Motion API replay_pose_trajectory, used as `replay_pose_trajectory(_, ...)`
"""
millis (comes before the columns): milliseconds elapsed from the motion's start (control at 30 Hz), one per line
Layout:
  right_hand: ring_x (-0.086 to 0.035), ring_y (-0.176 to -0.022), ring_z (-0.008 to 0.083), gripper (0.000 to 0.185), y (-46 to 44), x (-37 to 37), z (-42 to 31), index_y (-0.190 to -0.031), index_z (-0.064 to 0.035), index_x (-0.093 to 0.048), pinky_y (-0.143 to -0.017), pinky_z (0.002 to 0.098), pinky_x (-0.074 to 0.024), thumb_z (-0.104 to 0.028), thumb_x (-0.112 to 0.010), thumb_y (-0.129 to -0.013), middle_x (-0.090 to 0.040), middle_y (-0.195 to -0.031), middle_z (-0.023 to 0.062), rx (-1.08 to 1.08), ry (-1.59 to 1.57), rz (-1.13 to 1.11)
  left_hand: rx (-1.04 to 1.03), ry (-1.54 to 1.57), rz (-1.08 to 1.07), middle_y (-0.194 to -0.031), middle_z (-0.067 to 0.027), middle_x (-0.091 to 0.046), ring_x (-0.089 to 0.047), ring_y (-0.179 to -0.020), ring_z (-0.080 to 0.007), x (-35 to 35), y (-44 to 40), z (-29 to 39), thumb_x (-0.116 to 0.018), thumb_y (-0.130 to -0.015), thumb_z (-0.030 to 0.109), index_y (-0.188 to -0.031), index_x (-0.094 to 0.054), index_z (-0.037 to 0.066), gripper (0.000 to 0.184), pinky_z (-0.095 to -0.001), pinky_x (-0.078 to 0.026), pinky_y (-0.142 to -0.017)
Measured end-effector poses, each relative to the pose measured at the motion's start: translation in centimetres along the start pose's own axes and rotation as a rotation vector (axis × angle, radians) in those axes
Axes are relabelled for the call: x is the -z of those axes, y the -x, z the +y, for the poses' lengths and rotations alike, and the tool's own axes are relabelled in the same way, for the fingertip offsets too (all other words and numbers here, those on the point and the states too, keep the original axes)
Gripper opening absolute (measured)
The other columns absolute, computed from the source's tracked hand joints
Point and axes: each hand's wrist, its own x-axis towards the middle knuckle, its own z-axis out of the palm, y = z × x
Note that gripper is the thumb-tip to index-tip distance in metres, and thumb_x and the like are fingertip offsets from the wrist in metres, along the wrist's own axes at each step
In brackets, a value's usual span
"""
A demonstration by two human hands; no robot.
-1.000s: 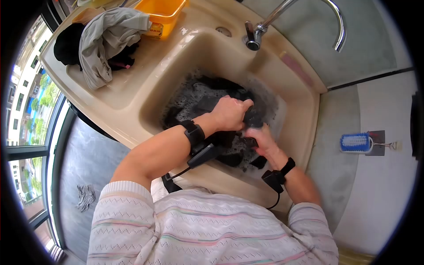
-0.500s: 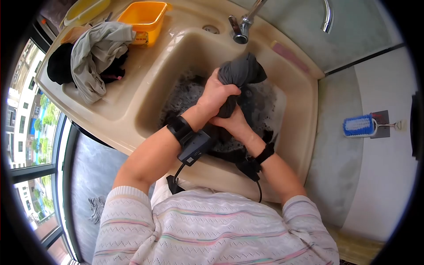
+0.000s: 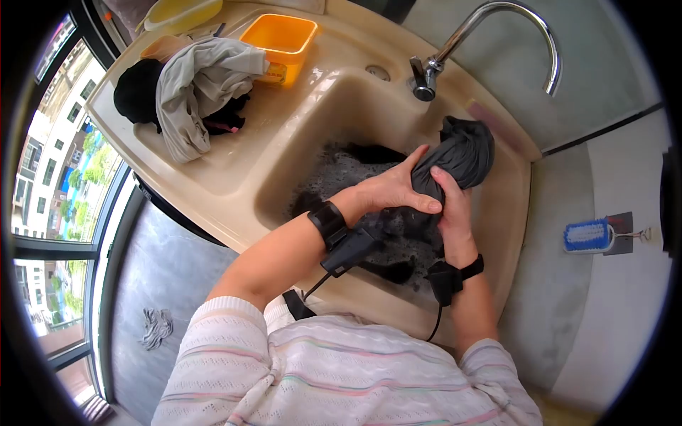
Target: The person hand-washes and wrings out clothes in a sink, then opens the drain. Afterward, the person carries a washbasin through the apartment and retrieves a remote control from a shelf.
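A bunched dark grey garment (image 3: 463,153) is held over the basin, its rounded top rising above my hands. My left hand (image 3: 395,189) grips its lower left side, and some of those fingers are hidden behind the fabric. From the right, my right hand (image 3: 455,207) is closed around the lower part, thumb pressed on the front. Beneath both hands, the beige sink (image 3: 266,188) contains dark sudsy water (image 3: 337,174) with black cloth (image 3: 376,153) partly sunk in it.
A chrome faucet (image 3: 458,39) curves over the back right. On the left ledge lie a light grey garment (image 3: 181,106), a black cloth (image 3: 136,92) and an orange basket (image 3: 280,35). A blue-bristled brush (image 3: 588,236) hangs on the right wall. A grey rag (image 3: 157,328) lies on the floor.
Both hands and the grey garment have shifted right relative to the sink. The garment's top is bunched rounder, and my left hand's grip has loosened, with its thumb spread. The view has tilted.
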Motion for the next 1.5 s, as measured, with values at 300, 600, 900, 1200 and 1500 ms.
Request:
replay_pose_trajectory(300,-0.056,-0.079,0.0111,0.025,-0.2,-0.8,0.4,-0.096,-0.0009,-0.057,-0.071,0.0248,-0.0458,-0.005,-0.064,-0.073,-0.058,-0.091,0.003,0.014,0.027,0.027,0.268,0.041,0.013,-0.088,-0.0049,-0.058,-0.056,-0.079,-0.0151,-1.4,0.2,1.1,-0.077,-0.057,0.004,-0.104,-0.049,0.001,0.055,-0.0285,-0.048,-0.072)
replay_pose_trajectory(600,-0.054,-0.069,0.0095,0.011,-1.4,0.8,3.2,-0.079,0.0014,-0.058,-0.062,0.0252,-0.044,-0.002,-0.059,-0.069,-0.057,-0.076,-0.0003,0.033,0.18,0.022,0.351,-0.81,0.208,-0.077,-0.0215,-0.062,-0.063,-0.077,-0.0311,-2.2,-0.4,-1.6,-0.073,-0.051,0.021,-0.081,-0.06,-0.007,0.042,-0.0341,-0.05,-0.068)
replay_pose_trajectory(900,-0.055,-0.063,0.0118,0.01,-1.9,0.4,4.5,-0.072,0.0036,-0.058,-0.057,0.0272,-0.0441,-0.005,-0.059,-0.066,-0.058,-0.071,0.0017,0.134,0.267,0.112,0.303,-0.877,0.256,-0.076,-0.0204,-0.063,-0.063,-0.076,-0.0328,-2.4,-0.1,-1.0,-0.071,-0.052,0.019,-0.079,-0.061,-0.006,0.038,-0.0353,-0.05,-0.068)
replay_pose_trajectory(1200,-0.056,-0.063,0.0128,0.015,-1.6,0.6,2.9,-0.076,0.0036,-0.06,-0.056,0.0278,-0.0441,-0.011,-0.062,-0.071,-0.06,-0.072,0.0046,-0.1,0.201,0.052,0.367,-0.242,-0.004,-0.089,-0.0097,-0.061,-0.059,-0.076,-0.0205,-0.1,-0.4,-0.1,-0.078,-0.055,0.018,-0.107,-0.051,-0.002,0.062,-0.0298,-0.049,-0.072)
replay_pose_trajectory(1500,-0.057,-0.084,0.0125,0.03,-0.4,0.4,1.7,-0.102,-0.0007,-0.059,-0.07,0.0245,-0.0458,-0.021,-0.062,-0.081,-0.061,-0.094,0.0038,-0.241,0.17,-0.173,-0.02,-0.305,0.086,-0.113,-0.009,-0.052,-0.048,-0.105,-0.0183,1.0,-0.3,-0.8,-0.084,-0.054,0.021,-0.122,-0.039,-0.001,0.085,-0.028,-0.039,-0.09)
